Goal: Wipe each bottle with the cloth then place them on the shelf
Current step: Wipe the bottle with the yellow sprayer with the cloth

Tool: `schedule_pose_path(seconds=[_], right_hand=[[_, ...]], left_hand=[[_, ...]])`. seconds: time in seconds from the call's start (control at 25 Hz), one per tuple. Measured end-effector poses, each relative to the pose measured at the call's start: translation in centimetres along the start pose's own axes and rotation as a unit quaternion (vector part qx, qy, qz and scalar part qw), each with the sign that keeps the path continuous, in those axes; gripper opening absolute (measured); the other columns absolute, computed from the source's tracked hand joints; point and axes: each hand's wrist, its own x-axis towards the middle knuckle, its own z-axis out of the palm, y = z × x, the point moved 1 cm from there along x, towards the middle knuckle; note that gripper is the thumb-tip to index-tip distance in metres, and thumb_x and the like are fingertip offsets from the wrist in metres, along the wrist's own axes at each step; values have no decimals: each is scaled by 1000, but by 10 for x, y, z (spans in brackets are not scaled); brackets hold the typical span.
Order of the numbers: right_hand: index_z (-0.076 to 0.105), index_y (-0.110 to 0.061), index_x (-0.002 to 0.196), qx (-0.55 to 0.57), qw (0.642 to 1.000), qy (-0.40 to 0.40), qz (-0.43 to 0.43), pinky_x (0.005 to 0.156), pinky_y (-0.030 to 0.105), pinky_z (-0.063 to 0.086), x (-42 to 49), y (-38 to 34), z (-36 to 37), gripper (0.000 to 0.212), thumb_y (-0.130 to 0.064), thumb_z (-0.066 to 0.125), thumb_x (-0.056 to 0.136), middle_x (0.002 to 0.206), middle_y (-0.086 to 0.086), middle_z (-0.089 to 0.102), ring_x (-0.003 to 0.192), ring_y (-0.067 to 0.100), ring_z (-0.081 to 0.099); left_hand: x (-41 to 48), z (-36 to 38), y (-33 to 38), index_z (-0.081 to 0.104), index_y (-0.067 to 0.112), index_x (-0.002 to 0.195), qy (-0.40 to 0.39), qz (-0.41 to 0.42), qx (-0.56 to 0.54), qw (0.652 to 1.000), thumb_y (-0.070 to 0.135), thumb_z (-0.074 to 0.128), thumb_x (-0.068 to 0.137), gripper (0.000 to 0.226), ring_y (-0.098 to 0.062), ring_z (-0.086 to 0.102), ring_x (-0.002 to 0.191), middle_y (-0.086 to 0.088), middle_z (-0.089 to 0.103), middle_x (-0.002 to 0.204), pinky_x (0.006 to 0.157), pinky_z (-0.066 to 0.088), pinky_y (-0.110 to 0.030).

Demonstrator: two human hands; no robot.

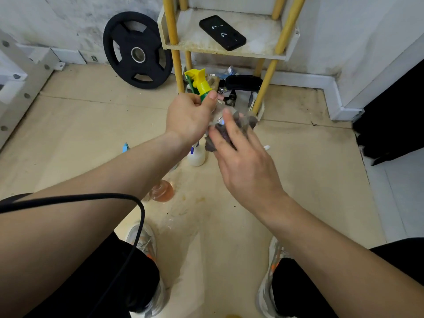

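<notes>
Yellow-capped bottle (pixel 202 84) clenched at neck by left hand (pixel 187 118); right hand (pixel 243 161) grasps grey cloth (pixel 250 121) against its body (body blurred); shelf (pixel 259 37) just beyond.

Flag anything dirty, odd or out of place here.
A black phone lies askew on the stained shelf, where the bottles belong. A weight plate leans against the wall, and brownish stains mark the floor near the orange bottle. Clutter crowds the floor under the shelf.

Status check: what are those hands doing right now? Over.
Left hand grips spray bottle. Right hand holds cloth against it. Phone lies on shelf.
</notes>
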Motion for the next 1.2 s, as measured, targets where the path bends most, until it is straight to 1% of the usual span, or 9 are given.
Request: schedule_pose_path(seconds=[0.2, 0.32, 0.48, 0.64, 0.68, 0.8, 0.88, 1.04, 1.2], right_hand=[[54, -14, 144, 196, 966, 21, 169, 109, 31, 42, 21, 9, -18, 47, -22, 61, 98, 150, 11, 50, 133, 26, 53], [54, -19, 144, 281, 922, 8, 267, 94, 21, 46, 23, 19, -23, 43, -25, 56, 101, 125, -1, 68, 113, 13, 62], [57, -25, 141, 311, 897, -49, 312, 87, 21, 48, 17, 26, -22, 39, -31, 50, 104, 109, -13, 68, 101, 5, 60], [68, -29, 91, 339, 860, -79, 372, 63, 18, 41, 16, 35, -14, 26, -36, 46, 102, 75, -13, 65, 73, 9, 56], [64, -26, 81, 352, 844, -88, 395, 63, 23, 43, 15, 36, -13, 29, -40, 46, 100, 68, -11, 61, 70, 14, 54], [66, -19, 86, 481, 750, -80, 447, 66, 42, 53, 13, 36, -12, 34, -52, 60, 87, 73, -3, 65, 68, 25, 61], [69, -20, 97, 547, 715, -86, 427, 56, 34, 52, 11, 37, -13, 30, -43, 79, 81, 83, -1, 72, 65, 18, 66], [66, -25, 115, 514, 764, -99, 378, 81, 41, 62, 10, 35, -12, 59, -28, 95, 64, 103, -6, 76, 91, 15, 74], [67, -29, 106, 465, 793, -68, 387, 82, 39, 62, 12, 33, -15, 54, -29, 96, 60, 95, -13, 75, 85, 7, 73]], left_hand=[[-8, 8, 0, 61, 0, 77, -24, 10, -15, 1000, 46, 60, 96, 50, -14, 41, 58, 3, 46, 59, 60, 35, -31], [-6, 5, 0, 53, 10, 67, -8, -20, -16, 1000, 45, 60, 96, 47, -7, 34, 44, 12, 38, 43, 51, 29, -25], [4, -2, -7, 68, -5, 88, 3, -63, -52, 997, 50, 58, 96, 56, -17, 46, 66, -5, 58, 72, 66, 41, -34], [11, -9, -10, 70, -1, 93, -5, -103, -103, 989, 50, 59, 93, 52, -21, 57, 77, -7, 65, 84, 88, 55, -45], [12, -10, -10, 70, 0, 94, 3, -114, -116, 987, 48, 59, 93, 50, -23, 59, 78, -8, 67, 85, 91, 55, -47], [13, -10, -10, 67, 3, 104, 18, -156, -137, 978, 48, 57, 95, 47, -27, 69, 94, -10, 72, 100, 94, 56, -49], [11, -11, -8, 64, 6, 110, 16, -178, -156, 971, 47, 57, 97, 43, -29, 70, 102, -12, 72, 107, 93, 57, -47], [10, -8, -6, 64, 8, 103, 7, -171, -175, 970, 42, 56, 100, 35, -23, 71, 88, -7, 72, 97, 82, 61, -37], [11, -13, -4, 68, 3, 98, -60, -101, -57, 991, 46, 43, 104, 50, -26, 71, 83, -11, 73, 93, 83, 60, -43]])
